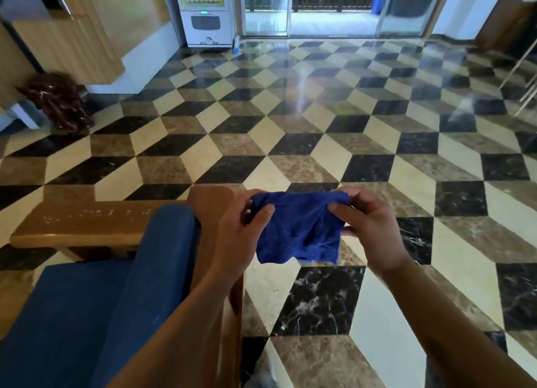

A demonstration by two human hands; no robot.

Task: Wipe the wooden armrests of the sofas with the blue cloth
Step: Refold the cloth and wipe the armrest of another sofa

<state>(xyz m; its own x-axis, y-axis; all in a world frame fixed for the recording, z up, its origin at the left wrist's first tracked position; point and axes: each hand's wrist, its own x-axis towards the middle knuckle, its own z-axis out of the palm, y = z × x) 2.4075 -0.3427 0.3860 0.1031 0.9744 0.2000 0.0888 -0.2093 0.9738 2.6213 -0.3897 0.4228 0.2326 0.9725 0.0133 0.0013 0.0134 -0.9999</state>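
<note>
Overhead, both hands pinch the blue cloth [299, 227]: left hand [238, 230], right hand [369, 227]. Glossy checkered marble floor [290, 120] spreads out; vending machine [206, 12] at eleven o'clock, wooden armrest [87, 224] at eight.

Daylight enters through glass doors [334, 6] at far end, overexposed there. Polished floor [290, 143] carries long pale glare streaks. Foreground dimmer, colours muted. Wide-angle bending at edges; tile lines curve. Left counter [72, 38] and far background soft, slightly smeared. Arms throw weak shadows.
</note>
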